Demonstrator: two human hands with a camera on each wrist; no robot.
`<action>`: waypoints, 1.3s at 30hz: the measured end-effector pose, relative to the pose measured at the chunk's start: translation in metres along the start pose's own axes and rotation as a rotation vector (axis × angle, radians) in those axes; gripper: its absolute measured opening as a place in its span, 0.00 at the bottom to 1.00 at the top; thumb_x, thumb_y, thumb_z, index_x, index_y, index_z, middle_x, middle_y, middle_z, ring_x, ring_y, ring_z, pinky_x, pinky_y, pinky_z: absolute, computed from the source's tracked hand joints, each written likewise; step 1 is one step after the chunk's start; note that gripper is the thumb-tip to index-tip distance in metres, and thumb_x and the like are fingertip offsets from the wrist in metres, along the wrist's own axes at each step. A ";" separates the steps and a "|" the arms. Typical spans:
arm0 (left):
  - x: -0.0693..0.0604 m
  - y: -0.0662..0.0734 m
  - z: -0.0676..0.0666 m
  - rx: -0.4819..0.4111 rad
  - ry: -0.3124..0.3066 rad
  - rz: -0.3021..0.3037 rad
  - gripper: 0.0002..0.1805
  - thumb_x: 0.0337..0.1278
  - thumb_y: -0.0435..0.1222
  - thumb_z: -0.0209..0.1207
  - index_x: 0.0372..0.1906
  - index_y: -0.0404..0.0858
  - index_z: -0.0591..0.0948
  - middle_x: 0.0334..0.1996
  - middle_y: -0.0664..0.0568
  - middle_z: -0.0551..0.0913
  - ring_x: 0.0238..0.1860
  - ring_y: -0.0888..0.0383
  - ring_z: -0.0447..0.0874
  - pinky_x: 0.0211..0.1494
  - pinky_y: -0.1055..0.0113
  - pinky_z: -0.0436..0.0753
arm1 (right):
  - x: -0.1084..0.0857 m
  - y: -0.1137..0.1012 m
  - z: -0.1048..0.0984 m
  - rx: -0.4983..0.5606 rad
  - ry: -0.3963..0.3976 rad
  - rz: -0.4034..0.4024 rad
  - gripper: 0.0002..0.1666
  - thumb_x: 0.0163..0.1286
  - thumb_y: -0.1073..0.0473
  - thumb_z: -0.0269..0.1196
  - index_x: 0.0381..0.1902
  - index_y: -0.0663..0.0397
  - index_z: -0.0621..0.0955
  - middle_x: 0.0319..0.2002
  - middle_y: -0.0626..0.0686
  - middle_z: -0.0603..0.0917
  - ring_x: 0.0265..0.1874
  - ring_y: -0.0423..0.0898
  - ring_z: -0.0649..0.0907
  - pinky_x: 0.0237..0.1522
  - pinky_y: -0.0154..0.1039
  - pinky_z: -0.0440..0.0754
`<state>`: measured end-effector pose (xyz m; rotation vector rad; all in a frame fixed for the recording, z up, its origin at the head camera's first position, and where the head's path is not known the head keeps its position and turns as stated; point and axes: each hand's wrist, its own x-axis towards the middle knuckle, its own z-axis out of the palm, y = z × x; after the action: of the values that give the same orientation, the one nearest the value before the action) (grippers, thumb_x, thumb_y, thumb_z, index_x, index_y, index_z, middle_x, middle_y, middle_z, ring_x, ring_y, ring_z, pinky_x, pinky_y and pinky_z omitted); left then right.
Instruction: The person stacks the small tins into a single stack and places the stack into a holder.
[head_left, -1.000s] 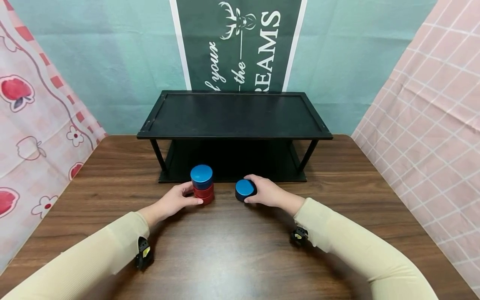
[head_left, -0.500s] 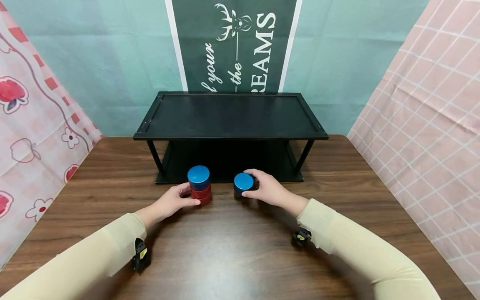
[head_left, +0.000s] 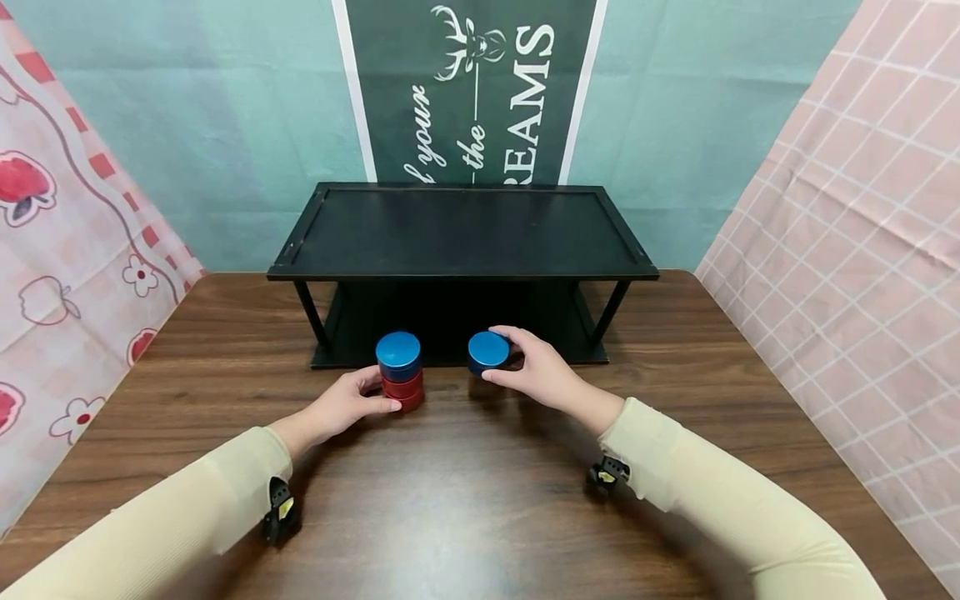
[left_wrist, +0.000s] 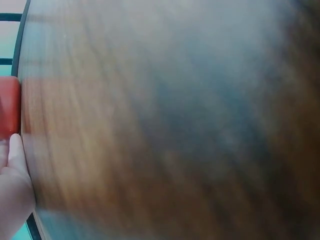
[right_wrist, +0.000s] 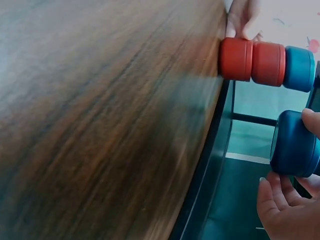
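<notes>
On the table stands a stack of two red cylinders point(head_left: 403, 390) with a blue cylinder point(head_left: 398, 353) on top; the right wrist view shows both red pieces point(right_wrist: 236, 59) and the blue one point(right_wrist: 299, 69). My left hand point(head_left: 337, 410) grips the lower part of this stack from the left. In the left wrist view its thumb touches the red surface point(left_wrist: 9, 107). Another blue cylinder point(head_left: 487, 351) is pinched in my right hand point(head_left: 546, 373), to the right of the stack. The right wrist view shows this held cylinder point(right_wrist: 292, 145) raised off the table, apart from the stack.
Right behind the cylinders stands a black two-level shelf point(head_left: 465, 233) with thin posts. Its lower board reaches forward near both hands. The wooden table point(head_left: 450, 500) stretches in front. Patterned cloths hang at the left, back and right.
My right hand has lifted its blue cylinder upward from the table. My left hand still grips the stack, and the whole head view has shifted slightly.
</notes>
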<state>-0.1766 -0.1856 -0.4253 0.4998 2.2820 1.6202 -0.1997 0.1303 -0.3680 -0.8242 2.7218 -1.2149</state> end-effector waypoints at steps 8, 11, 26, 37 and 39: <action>0.000 0.001 0.000 -0.005 -0.007 -0.004 0.32 0.55 0.37 0.63 0.64 0.32 0.66 0.60 0.40 0.72 0.63 0.44 0.65 0.65 0.46 0.60 | 0.005 -0.007 -0.005 -0.008 0.037 -0.024 0.37 0.58 0.54 0.69 0.63 0.55 0.69 0.55 0.55 0.74 0.45 0.48 0.77 0.43 0.43 0.79; 0.000 0.001 0.000 -0.004 -0.007 0.002 0.32 0.56 0.37 0.63 0.64 0.32 0.66 0.60 0.40 0.72 0.63 0.44 0.65 0.65 0.46 0.60 | 0.007 -0.011 -0.008 -0.015 0.044 -0.025 0.37 0.57 0.53 0.69 0.63 0.55 0.69 0.55 0.55 0.74 0.45 0.47 0.77 0.43 0.41 0.79; -0.002 0.000 0.000 -0.004 -0.015 0.006 0.32 0.56 0.37 0.62 0.65 0.33 0.66 0.60 0.41 0.72 0.63 0.44 0.65 0.65 0.46 0.60 | 0.015 -0.030 -0.014 0.019 0.037 -0.024 0.37 0.58 0.53 0.68 0.64 0.52 0.68 0.56 0.54 0.73 0.46 0.48 0.76 0.46 0.46 0.79; -0.001 0.001 0.000 -0.003 -0.014 0.007 0.32 0.56 0.37 0.63 0.64 0.32 0.67 0.59 0.41 0.73 0.62 0.44 0.66 0.65 0.45 0.61 | 0.023 -0.043 -0.012 0.014 0.036 -0.042 0.38 0.58 0.53 0.68 0.65 0.54 0.68 0.55 0.54 0.74 0.46 0.47 0.76 0.46 0.42 0.79; -0.001 0.001 -0.001 0.004 -0.017 0.013 0.32 0.56 0.37 0.62 0.64 0.32 0.66 0.59 0.40 0.72 0.62 0.44 0.66 0.65 0.45 0.61 | 0.024 -0.046 -0.011 0.011 0.037 -0.051 0.38 0.58 0.53 0.68 0.65 0.54 0.68 0.55 0.54 0.74 0.46 0.47 0.76 0.46 0.41 0.79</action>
<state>-0.1760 -0.1861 -0.4242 0.5285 2.2745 1.6123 -0.2026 0.1012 -0.3242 -0.8844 2.7363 -1.2666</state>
